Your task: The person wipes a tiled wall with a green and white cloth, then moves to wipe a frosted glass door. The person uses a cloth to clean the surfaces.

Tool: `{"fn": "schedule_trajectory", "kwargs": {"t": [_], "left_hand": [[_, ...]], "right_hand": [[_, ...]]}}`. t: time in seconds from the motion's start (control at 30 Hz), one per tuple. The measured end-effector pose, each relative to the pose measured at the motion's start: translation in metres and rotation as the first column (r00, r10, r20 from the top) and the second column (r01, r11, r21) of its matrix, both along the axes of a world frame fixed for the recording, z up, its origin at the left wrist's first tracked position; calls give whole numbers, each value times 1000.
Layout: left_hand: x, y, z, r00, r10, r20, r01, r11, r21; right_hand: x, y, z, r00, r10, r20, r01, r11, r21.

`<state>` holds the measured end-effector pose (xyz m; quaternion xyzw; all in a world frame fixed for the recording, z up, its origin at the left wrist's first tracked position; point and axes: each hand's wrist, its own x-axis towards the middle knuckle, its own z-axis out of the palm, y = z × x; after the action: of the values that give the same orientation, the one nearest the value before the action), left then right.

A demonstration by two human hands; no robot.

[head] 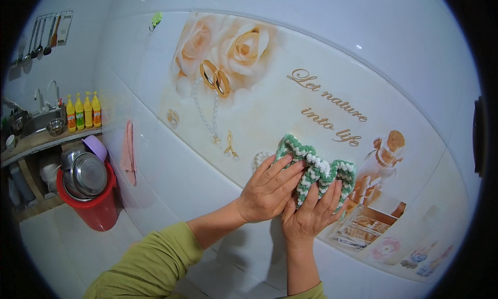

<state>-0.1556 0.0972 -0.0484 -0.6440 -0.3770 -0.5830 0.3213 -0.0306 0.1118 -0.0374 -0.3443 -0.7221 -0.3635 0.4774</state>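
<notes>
A green and white striped cleaning cloth lies bunched in folds against a wall tile panel printed with roses, rings, pearls and a corked bottle. My left hand presses on the cloth's left part with its fingers stretched out. Just to the right, my right hand has its fingertips on the lower right folds. The two hands touch or nearly touch near the thumbs. Both palms face the wall, so what lies beneath them is hidden.
A pink cloth hangs on the left wall. Beyond it stands a red bucket heaped with metal basins and a purple one. Several yellow bottles line the counter by a sink. Utensils hang above.
</notes>
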Motion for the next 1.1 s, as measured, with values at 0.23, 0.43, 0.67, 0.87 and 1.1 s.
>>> {"fn": "schedule_trajectory", "kwargs": {"t": [0.23,0.43,0.67,0.87,1.1], "left_hand": [[-5,-3,1,1000,4,-1,-4,1000,18],[-6,-3,1,999,-37,5,36,997,62],[-12,3,-1,997,-17,-80,19,999,26],[-51,4,17,980,59,-187,-69,997,-46],[-119,14,39,992,50,-112,-64,990,-124]], "right_hand": [[-3,-1,-6,1000,5,-8,-5,1000,-4],[-7,-3,-10,998,-20,-52,22,999,28],[-22,8,-15,991,-42,-127,52,996,73],[-51,3,2,992,-106,-68,102,993,-50],[-117,9,37,993,-115,29,118,984,-131]]}}
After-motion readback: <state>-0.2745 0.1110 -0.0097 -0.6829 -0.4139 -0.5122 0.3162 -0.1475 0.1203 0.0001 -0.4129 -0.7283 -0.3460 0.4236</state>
